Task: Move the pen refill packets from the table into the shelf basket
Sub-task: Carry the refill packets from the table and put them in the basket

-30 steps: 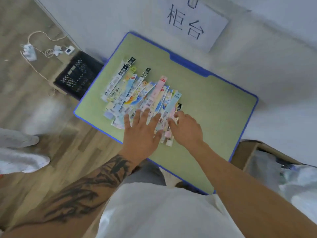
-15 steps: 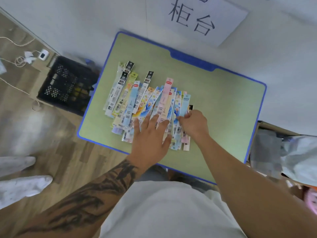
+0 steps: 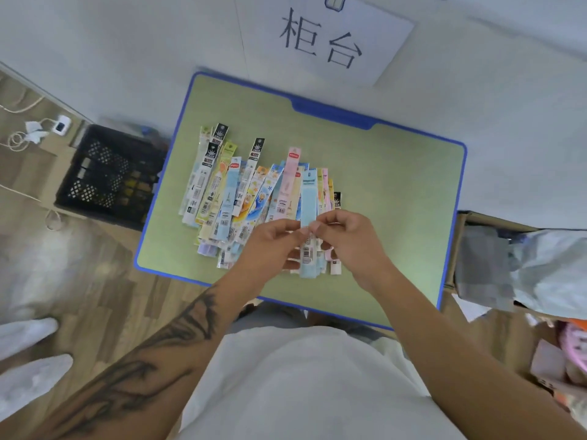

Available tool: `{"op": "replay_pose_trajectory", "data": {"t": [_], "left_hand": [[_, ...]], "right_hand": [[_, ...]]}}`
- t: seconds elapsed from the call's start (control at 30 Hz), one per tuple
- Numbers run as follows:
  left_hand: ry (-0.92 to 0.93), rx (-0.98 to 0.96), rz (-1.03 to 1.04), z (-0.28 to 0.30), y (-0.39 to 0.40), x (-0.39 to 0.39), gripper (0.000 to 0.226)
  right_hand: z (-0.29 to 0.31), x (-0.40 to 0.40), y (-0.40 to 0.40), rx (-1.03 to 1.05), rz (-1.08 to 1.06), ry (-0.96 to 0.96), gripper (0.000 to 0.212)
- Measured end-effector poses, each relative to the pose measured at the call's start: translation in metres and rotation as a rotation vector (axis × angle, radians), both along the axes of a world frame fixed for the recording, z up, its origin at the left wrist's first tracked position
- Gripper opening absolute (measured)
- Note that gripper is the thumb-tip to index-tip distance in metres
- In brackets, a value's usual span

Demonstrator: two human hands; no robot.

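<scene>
Both hands met over the near end of the pile. Left hand (image 3: 270, 246) and right hand (image 3: 346, 242) had fingers curled, tips pinched together on the lower part of one light-blue packet (image 3: 308, 198) — apparently peeling it off the heap, or squaring it up with others to form a bundle. Could not tell whether it was lifted clear or lay on its neighbours.

The pen refill packets (image 3: 254, 198) lay fanned in an overlapping row on the green table (image 3: 397, 192), long axes pointing away from the person, near ends directly under and just left of the hands. Most of the pile sat to the left of the grip; only a few strips to the right.

A two-handed pinch suits thin, slippery sleeves — they would slide over one another if grabbed singly.

No shelf basket in view. A black crate (image 3: 108, 179) stood on the floor just beside the table's left edge; a cardboard box (image 3: 460, 249) at the right. A paper sign (image 3: 327, 36) hung on the wall beyond.
</scene>
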State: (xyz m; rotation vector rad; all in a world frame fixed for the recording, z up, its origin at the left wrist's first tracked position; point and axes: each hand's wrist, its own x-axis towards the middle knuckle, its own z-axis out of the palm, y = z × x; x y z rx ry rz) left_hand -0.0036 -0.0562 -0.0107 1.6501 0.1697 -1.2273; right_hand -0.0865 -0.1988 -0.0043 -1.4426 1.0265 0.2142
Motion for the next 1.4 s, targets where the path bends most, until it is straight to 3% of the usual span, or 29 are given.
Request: {"op": "replay_pose_trajectory", "data": {"t": [0.13, 0.4, 0.6, 0.87, 1.0, 1.1, 1.27, 1.4], "left_hand": [[0.079, 0.001, 0.065, 0.001, 0.009, 0.001, 0.011], [0.100, 0.119, 0.092, -0.011, 0.026, 0.010, 0.011], [0.070, 0.151, 0.034, -0.021, 0.021, 0.011, 0.010], [0.016, 0.080, -0.029, -0.011, -0.003, 0.005, 0.009], [-0.023, 0.027, -0.030, 0.006, -0.008, -0.003, 0.010], [-0.074, -0.009, -0.077, 0.022, -0.020, -0.022, 0.014], [-0.135, -0.132, -0.200, 0.059, -0.057, -0.097, 0.009], [-0.158, -0.197, -0.328, 0.086, -0.078, -0.190, 0.010]], "right_hand": [[-0.005, 0.008, 0.005, -0.016, 0.059, 0.063, 0.017], [-0.055, 0.027, 0.008, -0.563, 0.396, 0.464, 0.034], [-0.066, 0.033, 0.013, -0.531, 0.309, 0.481, 0.021], [-0.036, 0.007, 0.004, -0.205, -0.076, 0.129, 0.033], [0.004, -0.033, 0.005, -0.050, -0.187, -0.023, 0.007], [0.026, -0.072, 0.000, -0.039, -0.224, -0.067, 0.007], [0.053, -0.163, -0.007, -0.077, -0.339, -0.114, 0.012], [0.078, -0.257, -0.003, -0.027, -0.508, -0.259, 0.013]]}}
